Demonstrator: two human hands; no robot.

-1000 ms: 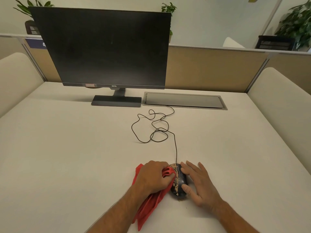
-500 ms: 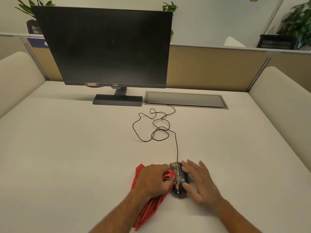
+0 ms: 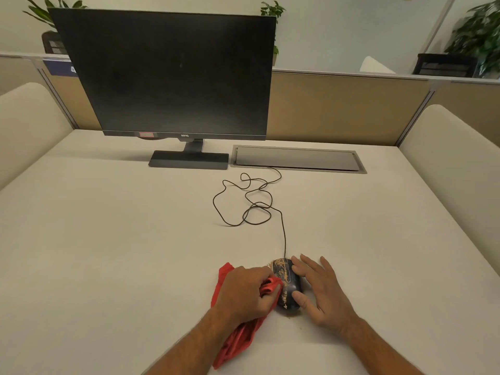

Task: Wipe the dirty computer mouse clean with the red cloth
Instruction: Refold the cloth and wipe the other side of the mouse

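A person's left hand [image 3: 244,292] grips a bunched red cloth [image 3: 238,339], pressing it against the left side of a dark, oval computer mouse [image 3: 286,284] crusted with tan grime; the right hand [image 3: 320,292], fingers straight and spread, steadies the mouse's right side; the mouse sits near the front edge of a pale desk [image 3: 108,239], its thin black cable [image 3: 251,204] looping toward a dark flat monitor [image 3: 167,74].

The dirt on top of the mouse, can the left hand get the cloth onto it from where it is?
Probably yes. The left hand grips the red cloth against the mouse, and the right hand only steadies its right side, leaving the dirty top uncovered.
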